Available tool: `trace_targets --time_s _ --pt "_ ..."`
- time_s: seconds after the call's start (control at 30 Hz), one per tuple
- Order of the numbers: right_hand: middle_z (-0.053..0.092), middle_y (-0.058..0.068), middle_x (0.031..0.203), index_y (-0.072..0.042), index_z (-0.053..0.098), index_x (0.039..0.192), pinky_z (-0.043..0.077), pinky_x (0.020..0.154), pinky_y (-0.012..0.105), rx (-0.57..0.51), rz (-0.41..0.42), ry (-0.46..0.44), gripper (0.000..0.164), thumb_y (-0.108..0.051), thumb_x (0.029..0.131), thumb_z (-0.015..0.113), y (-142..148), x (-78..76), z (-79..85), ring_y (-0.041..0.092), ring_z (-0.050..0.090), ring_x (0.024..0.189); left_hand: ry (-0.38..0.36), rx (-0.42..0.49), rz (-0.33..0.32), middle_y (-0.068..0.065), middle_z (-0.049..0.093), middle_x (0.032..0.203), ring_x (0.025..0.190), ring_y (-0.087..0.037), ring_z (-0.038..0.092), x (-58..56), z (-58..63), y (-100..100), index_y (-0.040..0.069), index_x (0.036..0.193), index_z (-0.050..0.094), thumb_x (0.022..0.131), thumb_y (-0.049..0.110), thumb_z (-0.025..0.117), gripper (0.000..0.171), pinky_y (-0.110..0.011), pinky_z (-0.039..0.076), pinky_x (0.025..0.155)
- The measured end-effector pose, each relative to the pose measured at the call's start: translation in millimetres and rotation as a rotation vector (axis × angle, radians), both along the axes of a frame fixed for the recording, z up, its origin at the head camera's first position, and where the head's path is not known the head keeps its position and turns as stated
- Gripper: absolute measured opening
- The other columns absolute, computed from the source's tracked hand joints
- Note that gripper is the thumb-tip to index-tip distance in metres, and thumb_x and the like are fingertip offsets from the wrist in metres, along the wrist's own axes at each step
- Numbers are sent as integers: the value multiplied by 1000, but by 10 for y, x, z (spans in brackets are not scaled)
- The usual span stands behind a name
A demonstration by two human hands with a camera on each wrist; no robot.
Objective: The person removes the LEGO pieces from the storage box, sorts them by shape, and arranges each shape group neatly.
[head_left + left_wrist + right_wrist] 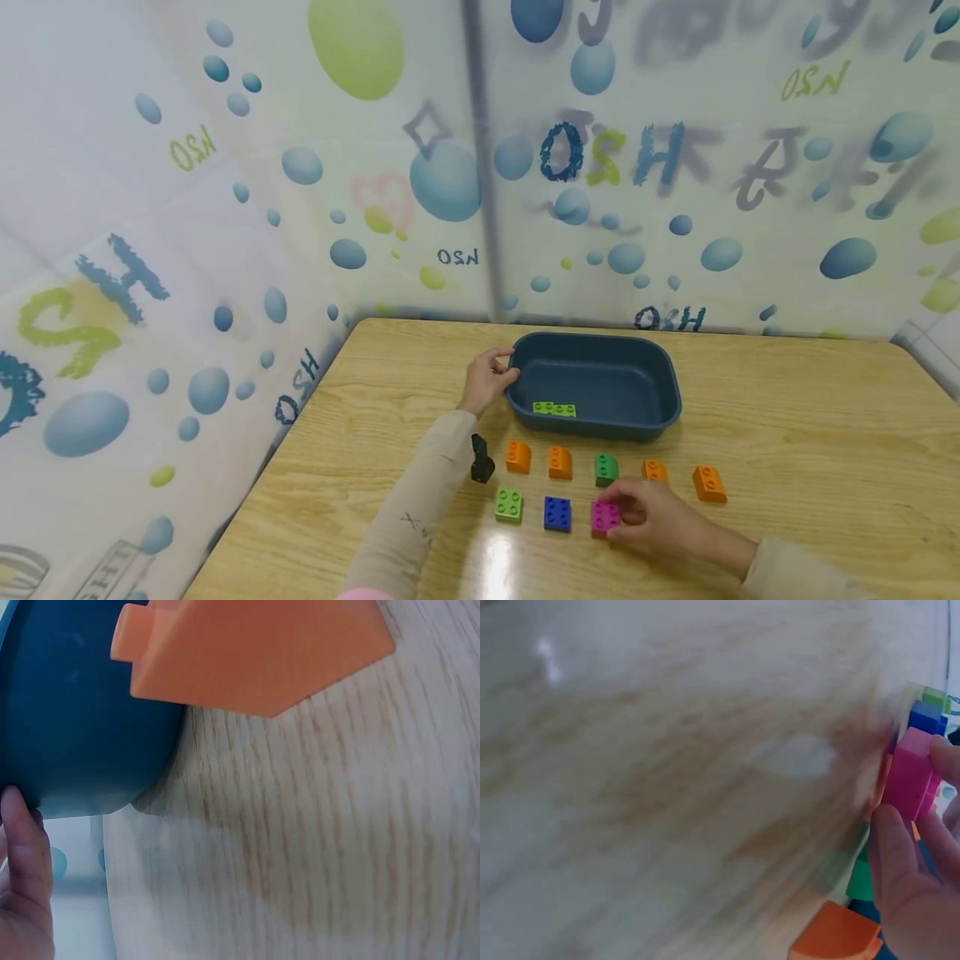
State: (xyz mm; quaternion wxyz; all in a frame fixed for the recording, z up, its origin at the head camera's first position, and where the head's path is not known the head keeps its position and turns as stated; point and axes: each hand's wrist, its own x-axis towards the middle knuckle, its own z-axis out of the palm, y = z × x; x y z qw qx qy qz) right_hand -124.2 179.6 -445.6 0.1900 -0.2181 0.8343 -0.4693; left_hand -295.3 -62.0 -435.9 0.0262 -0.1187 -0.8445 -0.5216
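My left hand [487, 382] grips the left rim of a dark blue plastic basin [600, 346], fingertips over its edge. In the left wrist view, a finger [26, 847] lies against the wall of the basin [82, 750]. My right hand [663, 518] pinches a pink toy building block [604, 518] between thumb and fingers, at the right end of the front row. The right wrist view has the same pink block [910, 774] between the fingertips. To its left are a blue block [557, 514] and a lime green block [508, 505].
Behind the front row runs a row of orange blocks [517, 457] with curved tops and one green block [606, 470]. Lime green blocks [554, 409] lie inside the basin by its near wall. The wooden table [810, 417] meets a printed curtain [750, 208] at the back.
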Motion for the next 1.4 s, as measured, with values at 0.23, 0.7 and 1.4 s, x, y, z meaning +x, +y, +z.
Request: trace_targets --time_s 0.23,0.7,1.4 --pt "56 0 100 -9 59 100 48 75 25 89 3 162 34 -28 74 71 -32 42 -54 12 54 89 0 0 5 -5 49 64 43 -9 44 -12 -11 4 4 114 59 80 4 63 34 -36 50 48" --pt "55 -2 100 -10 60 100 48 76 26 130 -12 130 36 -31 74 71 -8 51 -18 14 54 90 -4 15 0 -6 48 64 44 -10 44 -5 -2 4 2 115 58 81 4 63 35 -39 51 50" --pt "56 -2 99 -9 60 99 48 76 25 124 1 190 35 -31 74 70 11 68 -52 10 54 90 13 3 -4 -6 49 62 42 -9 44 -5 -9 -5 1 115 58 81 4 63 35 -29 48 44"
